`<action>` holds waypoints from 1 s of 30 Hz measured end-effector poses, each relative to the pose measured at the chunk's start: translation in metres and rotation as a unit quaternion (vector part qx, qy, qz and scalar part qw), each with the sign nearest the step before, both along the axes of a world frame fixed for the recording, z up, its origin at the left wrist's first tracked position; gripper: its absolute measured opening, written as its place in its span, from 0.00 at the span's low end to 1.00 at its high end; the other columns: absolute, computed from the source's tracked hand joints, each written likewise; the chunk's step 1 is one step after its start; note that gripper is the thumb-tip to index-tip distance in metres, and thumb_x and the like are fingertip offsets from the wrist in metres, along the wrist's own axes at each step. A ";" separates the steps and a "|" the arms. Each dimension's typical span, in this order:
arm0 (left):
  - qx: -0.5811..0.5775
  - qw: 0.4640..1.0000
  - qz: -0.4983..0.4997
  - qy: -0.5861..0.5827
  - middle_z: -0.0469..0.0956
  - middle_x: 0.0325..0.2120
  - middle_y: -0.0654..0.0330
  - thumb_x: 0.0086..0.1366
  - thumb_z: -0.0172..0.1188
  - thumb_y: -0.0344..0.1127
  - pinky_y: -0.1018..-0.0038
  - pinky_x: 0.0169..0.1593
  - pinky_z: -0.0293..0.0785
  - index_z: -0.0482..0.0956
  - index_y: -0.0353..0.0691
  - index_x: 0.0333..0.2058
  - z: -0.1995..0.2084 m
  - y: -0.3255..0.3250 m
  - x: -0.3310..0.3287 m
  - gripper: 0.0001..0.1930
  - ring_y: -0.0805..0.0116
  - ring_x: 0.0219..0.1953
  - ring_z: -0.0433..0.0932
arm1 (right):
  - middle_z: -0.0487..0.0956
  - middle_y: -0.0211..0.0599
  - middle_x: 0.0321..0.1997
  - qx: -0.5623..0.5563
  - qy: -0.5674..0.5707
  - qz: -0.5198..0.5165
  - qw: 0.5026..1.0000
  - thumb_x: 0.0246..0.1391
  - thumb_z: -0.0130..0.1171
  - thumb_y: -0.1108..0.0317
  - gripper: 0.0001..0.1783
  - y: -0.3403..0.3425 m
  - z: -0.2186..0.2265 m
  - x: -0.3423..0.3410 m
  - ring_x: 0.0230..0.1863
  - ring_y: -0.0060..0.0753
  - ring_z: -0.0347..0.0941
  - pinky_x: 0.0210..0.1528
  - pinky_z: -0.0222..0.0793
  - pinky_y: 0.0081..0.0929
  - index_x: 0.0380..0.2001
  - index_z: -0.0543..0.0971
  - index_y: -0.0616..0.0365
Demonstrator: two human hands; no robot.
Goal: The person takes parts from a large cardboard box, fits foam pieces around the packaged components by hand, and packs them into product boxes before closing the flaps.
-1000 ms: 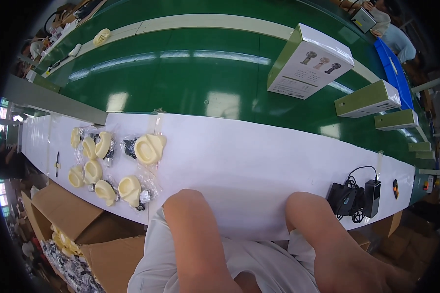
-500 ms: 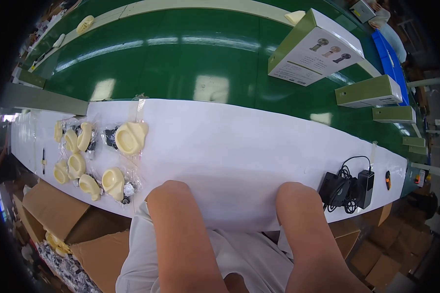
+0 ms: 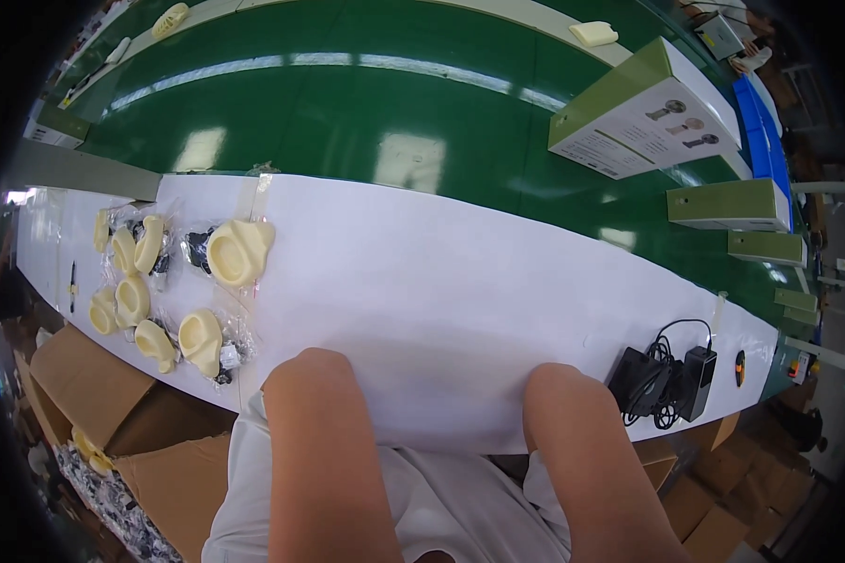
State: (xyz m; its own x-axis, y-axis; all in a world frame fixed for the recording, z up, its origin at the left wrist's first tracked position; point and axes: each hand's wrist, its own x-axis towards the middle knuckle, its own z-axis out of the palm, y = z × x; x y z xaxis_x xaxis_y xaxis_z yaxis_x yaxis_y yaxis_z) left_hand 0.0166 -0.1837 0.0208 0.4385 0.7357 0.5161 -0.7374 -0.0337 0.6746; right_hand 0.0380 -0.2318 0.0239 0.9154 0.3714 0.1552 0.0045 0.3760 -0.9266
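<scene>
Neither of my hands shows. My bent left arm (image 3: pixel 319 441) and bent right arm (image 3: pixel 582 450) come up from the lower edge, their rounded elbows at the near side of the white-covered table (image 3: pixel 422 281). Left of my left arm lie several cream plastic parts with oval hollows, one of them a larger cream part (image 3: pixel 239 253). Clear plastic bags and dark pieces lie among them. Beyond my right elbow sits a black power adapter (image 3: pixel 698 380) with a coiled black cable (image 3: pixel 665 380) and another black block (image 3: pixel 634 380).
A green surface (image 3: pixel 319 122) runs behind the table, bearing white-and-green boxes (image 3: pixel 652 122) at the right. A blue bin (image 3: pixel 760 131) and another person's hand (image 3: pixel 751 58) are at far right. Open cardboard boxes (image 3: pixel 89 385) stand below left. An orange-and-black tool (image 3: pixel 740 368) lies at the right end.
The view has tilted slightly: the cream parts appear higher and further left, while the boxes at right appear lower and further right. Both arms keep much the same pose.
</scene>
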 end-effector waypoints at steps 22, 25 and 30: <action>0.109 0.989 -0.034 0.090 0.66 0.31 0.67 0.59 0.43 0.36 0.71 0.35 0.55 0.68 0.46 0.35 0.033 0.002 -0.025 0.08 0.72 0.30 0.64 | 0.61 0.23 0.26 -0.034 0.018 -0.082 0.996 0.56 0.46 0.70 0.03 0.017 0.042 -0.012 0.25 0.17 0.58 0.28 0.54 0.10 0.34 0.70 0.52; 0.137 0.986 -0.039 0.085 0.66 0.30 0.67 0.58 0.44 0.36 0.71 0.35 0.55 0.68 0.46 0.35 0.039 0.001 -0.029 0.07 0.72 0.29 0.64 | 0.61 0.22 0.25 -0.024 0.005 -0.098 0.995 0.56 0.46 0.71 0.03 0.019 0.052 -0.011 0.24 0.16 0.58 0.27 0.53 0.09 0.34 0.69 0.52; 0.179 0.980 -0.041 0.075 0.66 0.29 0.67 0.58 0.44 0.37 0.71 0.33 0.55 0.68 0.46 0.34 0.044 0.005 -0.032 0.07 0.72 0.28 0.63 | 0.60 0.21 0.24 -0.012 -0.019 -0.120 0.993 0.56 0.45 0.71 0.03 0.012 0.060 -0.014 0.23 0.15 0.57 0.26 0.53 0.08 0.33 0.69 0.52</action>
State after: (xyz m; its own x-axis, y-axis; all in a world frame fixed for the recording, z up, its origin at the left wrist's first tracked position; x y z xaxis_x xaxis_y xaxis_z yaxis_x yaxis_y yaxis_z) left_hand -0.0151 -0.1790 0.0651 0.5791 0.4783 0.6602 -0.6413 -0.2328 0.7311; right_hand 0.0235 -0.2201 0.0842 0.9715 0.1482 0.1849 0.1259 0.3381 -0.9326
